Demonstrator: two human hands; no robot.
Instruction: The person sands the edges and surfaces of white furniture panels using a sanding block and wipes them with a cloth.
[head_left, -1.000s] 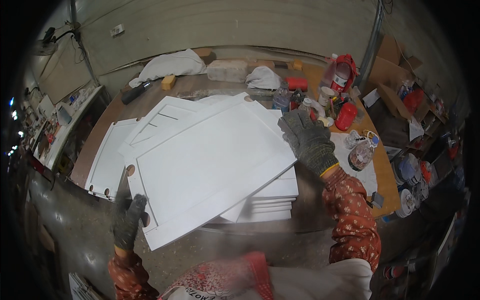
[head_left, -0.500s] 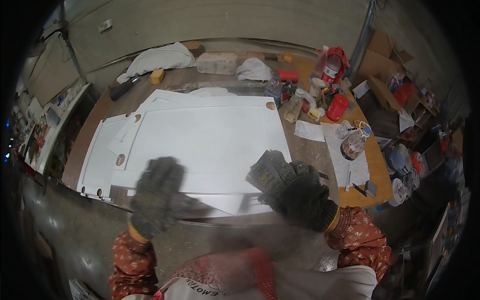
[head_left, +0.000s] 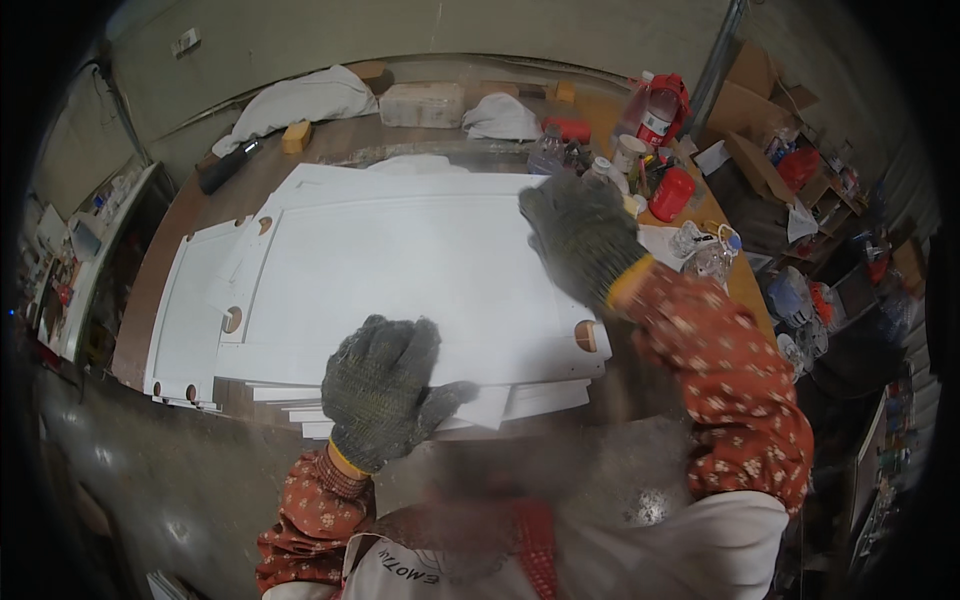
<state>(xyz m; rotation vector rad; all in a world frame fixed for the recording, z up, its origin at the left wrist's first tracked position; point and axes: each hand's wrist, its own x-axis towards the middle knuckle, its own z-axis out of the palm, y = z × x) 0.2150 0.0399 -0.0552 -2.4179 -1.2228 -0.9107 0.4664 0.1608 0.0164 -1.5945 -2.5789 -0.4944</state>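
Note:
A white door panel (head_left: 400, 265) with semicircular notches at its corners lies on a stack of similar white panels. My left hand (head_left: 385, 385), in a dark knitted glove, rests on the panel's near edge, open, its thumb stretched to the right. At the panel's far right corner is my gloved right hand (head_left: 585, 235), its fingers bent over the edge and slightly blurred. The dark grey sandpaper it held a moment ago is hidden under the glove now. Another white panel (head_left: 185, 310) shows at the left of the stack.
Behind the panels lie white cloths (head_left: 300, 105), a wrapped block (head_left: 422, 104), a yellow block (head_left: 296, 137) and a black cylinder (head_left: 230, 167). Bottles and a red container (head_left: 672, 194) crowd the table's right side. A cluttered side bench (head_left: 125, 240) stands left; cardboard boxes (head_left: 755, 165) stand right.
My right hand has moved up and away to the panel's far right corner. My left hand has shifted right onto the near edge. The top panel now shows a notch at its near right corner.

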